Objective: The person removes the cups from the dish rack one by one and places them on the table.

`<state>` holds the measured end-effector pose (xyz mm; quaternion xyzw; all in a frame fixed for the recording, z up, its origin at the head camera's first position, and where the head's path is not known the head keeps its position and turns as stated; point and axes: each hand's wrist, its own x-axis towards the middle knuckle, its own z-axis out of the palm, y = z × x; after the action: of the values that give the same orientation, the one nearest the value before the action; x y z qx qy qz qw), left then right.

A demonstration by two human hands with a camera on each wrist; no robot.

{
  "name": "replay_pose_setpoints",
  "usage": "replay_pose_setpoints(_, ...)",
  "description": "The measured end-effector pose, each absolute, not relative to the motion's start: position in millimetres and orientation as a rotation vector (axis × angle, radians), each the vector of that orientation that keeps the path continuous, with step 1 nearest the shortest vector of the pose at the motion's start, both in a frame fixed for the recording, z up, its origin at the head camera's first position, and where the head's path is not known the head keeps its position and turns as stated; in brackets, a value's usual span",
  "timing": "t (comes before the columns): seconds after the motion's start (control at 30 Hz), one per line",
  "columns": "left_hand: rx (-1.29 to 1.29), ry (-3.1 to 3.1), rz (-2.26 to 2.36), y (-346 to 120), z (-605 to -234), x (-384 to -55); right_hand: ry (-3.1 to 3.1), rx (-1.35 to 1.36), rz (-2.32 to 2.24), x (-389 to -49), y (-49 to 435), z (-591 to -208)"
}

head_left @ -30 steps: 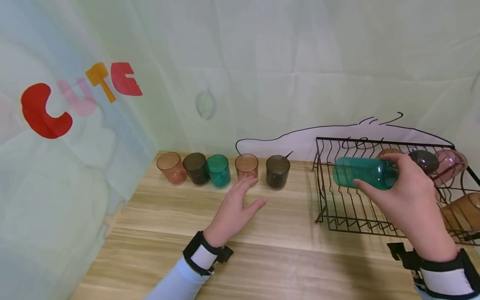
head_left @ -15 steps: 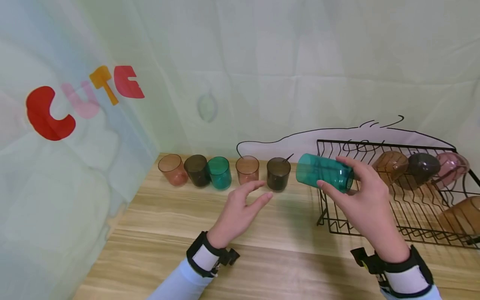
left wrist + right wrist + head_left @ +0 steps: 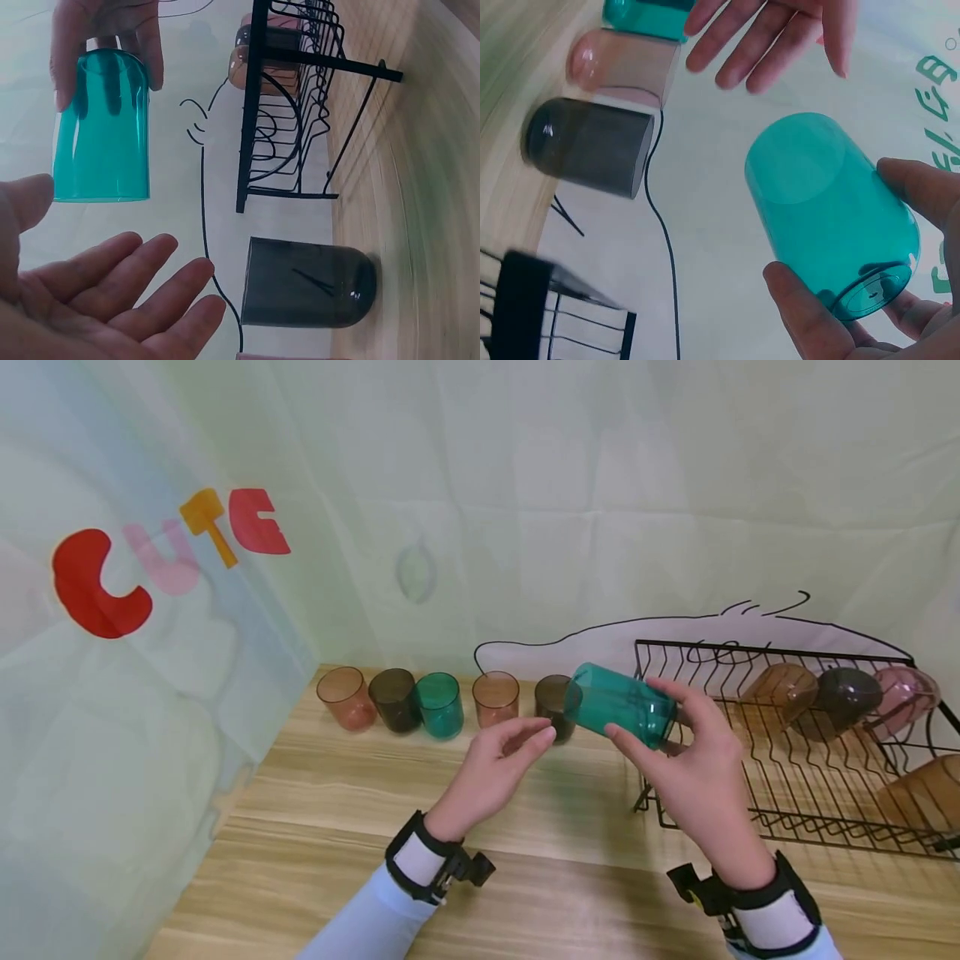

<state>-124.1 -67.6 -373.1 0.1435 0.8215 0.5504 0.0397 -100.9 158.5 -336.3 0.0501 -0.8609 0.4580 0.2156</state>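
My right hand (image 3: pixel 701 768) grips a teal plastic cup (image 3: pixel 619 703) by its base end, above the table. The cup is tilted on its side with its mouth toward my left hand (image 3: pixel 491 772). That left hand hovers beside it with fingers and thumb apart, holding nothing; in the left wrist view a gap separates its fingers from the teal cup (image 3: pixel 103 142). Behind the hands, a row of upright cups stands along the wall: a pink cup (image 3: pixel 347 700), a dark grey cup (image 3: pixel 395 700), a teal cup (image 3: pixel 440 706), another pink cup (image 3: pixel 496 697) and a partly hidden dark grey cup (image 3: pixel 551 697).
At the right a black wire dish rack (image 3: pixel 750 818) holds an amber cup (image 3: pixel 780 693), a dark cup (image 3: pixel 847 697), a pink cup (image 3: pixel 903 697) and another amber cup (image 3: pixel 926 793). A fabric backdrop (image 3: pixel 525 527) rises behind the wooden table (image 3: pixel 360 860).
My right hand has carried the teal cup leftward from over the rack toward my left hand. The left hand has shifted slightly right. The standing cups have not moved.
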Motion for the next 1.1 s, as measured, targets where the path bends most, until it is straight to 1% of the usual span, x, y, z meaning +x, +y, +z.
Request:
replay_pose_setpoints(0.37,0.406,2.258,1.832,-64,-374,-131,-2.375,0.173,1.339,-100,143,-346)
replay_pose_setpoints(0.77,0.42,2.153,1.89,-61,-371,-136,-2.352,0.185,1.401,-83,120,-322)
replay_pose_setpoints(0.9,0.394,2.109,1.957,-62,-370,-136,-2.381,0.194,1.431,-85,121,-330)
replay_pose_setpoints(1.1,0.362,2.047,2.067,-61,-370,-135,-2.38,0.241,1.456,-95,129,-357)
